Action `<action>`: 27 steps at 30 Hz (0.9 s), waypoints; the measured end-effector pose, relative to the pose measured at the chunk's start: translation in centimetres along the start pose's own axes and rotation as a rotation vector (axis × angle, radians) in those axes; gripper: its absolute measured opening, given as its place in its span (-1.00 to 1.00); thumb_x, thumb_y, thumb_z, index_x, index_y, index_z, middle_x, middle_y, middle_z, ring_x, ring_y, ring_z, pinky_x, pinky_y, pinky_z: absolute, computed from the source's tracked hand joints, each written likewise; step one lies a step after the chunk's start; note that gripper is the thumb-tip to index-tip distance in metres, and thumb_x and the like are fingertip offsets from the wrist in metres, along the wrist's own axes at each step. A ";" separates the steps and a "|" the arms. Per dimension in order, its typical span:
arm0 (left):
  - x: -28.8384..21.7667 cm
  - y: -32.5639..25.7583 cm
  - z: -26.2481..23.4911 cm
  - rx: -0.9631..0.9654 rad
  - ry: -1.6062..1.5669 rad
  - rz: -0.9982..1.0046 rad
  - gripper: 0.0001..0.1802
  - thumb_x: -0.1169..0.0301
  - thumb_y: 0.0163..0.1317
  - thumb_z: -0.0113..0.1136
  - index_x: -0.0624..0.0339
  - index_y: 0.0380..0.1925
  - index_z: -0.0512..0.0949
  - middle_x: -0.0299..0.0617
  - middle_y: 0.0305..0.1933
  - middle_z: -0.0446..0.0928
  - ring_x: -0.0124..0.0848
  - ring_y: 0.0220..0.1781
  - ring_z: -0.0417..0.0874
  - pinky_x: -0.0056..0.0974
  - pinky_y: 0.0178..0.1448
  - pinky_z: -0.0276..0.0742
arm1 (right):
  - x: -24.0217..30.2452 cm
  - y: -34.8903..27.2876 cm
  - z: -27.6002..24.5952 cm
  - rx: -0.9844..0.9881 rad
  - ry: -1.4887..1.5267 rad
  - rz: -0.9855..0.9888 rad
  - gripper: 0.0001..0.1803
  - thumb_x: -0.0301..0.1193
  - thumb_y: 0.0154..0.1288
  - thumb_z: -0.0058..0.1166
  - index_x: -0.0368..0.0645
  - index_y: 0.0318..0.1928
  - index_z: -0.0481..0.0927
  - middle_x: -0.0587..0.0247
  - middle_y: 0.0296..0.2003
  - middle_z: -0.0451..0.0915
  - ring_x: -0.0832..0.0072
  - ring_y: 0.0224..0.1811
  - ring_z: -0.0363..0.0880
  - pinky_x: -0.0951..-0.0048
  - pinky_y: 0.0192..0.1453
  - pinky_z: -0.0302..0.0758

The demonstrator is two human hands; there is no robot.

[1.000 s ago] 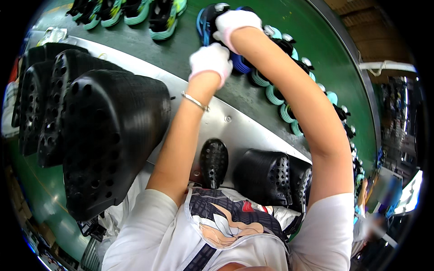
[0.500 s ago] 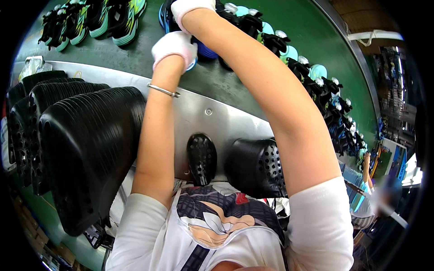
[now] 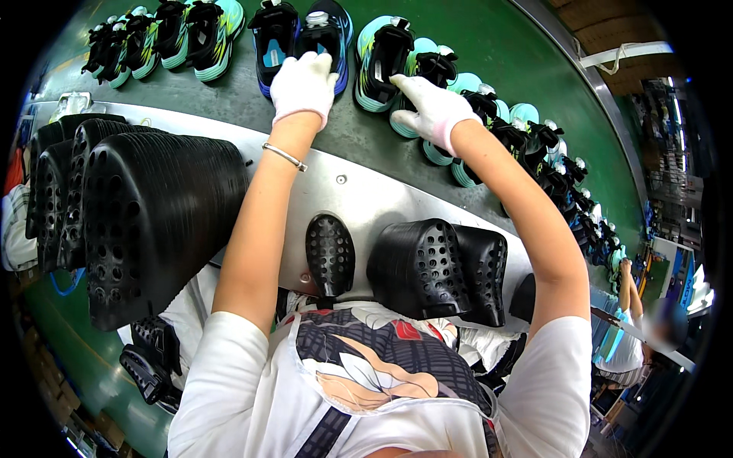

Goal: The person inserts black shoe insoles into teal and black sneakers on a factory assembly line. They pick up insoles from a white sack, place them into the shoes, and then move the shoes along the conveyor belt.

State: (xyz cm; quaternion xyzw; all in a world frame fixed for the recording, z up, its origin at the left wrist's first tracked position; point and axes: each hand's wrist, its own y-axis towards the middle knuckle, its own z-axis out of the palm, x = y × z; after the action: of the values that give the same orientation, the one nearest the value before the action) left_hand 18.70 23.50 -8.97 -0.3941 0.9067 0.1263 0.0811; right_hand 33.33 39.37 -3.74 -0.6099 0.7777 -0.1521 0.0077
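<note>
My left hand, in a white glove, lies at the heels of two dark blue shoes standing side by side, the left shoe and the right shoe. Its fingers are stretched out and it grips nothing that I can see. To the right, my gloved right hand has thumb and forefinger apart. Its forefinger reaches the heel of a black and teal shoe; I cannot make out whether it touches. The shoes stand on a green belt-like surface.
Nested stacks of black perforated, shoe-shaped pieces stand at the left. A single piece and a smaller stack lie on the metal ledge. More shoes line the far left; several run down the right toward another person.
My hands have moved apart: the right came back toward me and rightward, off the blue shoes. Both blue shoes now stand uncovered. More stacked black pieces show at the right.
</note>
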 end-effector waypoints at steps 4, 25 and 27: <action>-1.7 -0.8 -2.2 -0.309 0.080 0.063 -0.80 0.20 0.13 0.26 0.01 -0.31 0.62 -0.19 -0.21 0.57 -0.14 -0.08 0.56 -0.13 -0.06 0.55 | -0.2 1.7 0.3 0.063 0.031 0.037 -0.41 -0.07 0.28 0.06 0.03 0.27 0.36 -0.07 0.14 0.40 -0.01 0.08 0.52 0.16 0.18 0.47; -7.8 -4.2 2.3 0.242 -0.578 0.369 -0.32 0.01 0.14 0.24 0.05 0.23 0.42 0.11 0.18 0.47 -0.02 0.20 0.50 -0.16 0.29 0.42 | -1.8 -11.2 -3.7 -0.026 0.051 -0.042 -0.57 -0.18 0.21 0.16 -0.02 0.07 0.53 0.14 -0.06 0.55 0.12 -0.03 0.55 0.23 0.06 0.51; -6.1 -5.7 1.5 0.126 -0.646 0.321 -0.30 0.00 0.12 0.25 0.02 0.24 0.42 0.08 0.14 0.49 -0.06 0.08 0.57 -0.17 0.22 0.48 | 1.3 -14.7 -5.9 0.029 0.193 -0.101 -0.61 -0.18 0.08 0.27 -0.06 -0.10 0.59 0.20 -0.17 0.58 0.16 -0.13 0.55 0.23 0.04 0.49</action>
State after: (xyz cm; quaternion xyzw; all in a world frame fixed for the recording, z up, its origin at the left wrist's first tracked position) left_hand 27.04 24.42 -9.84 -0.1809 0.8906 0.1991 0.3666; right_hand 45.78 36.38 5.77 -0.6305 0.7409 -0.2217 -0.0661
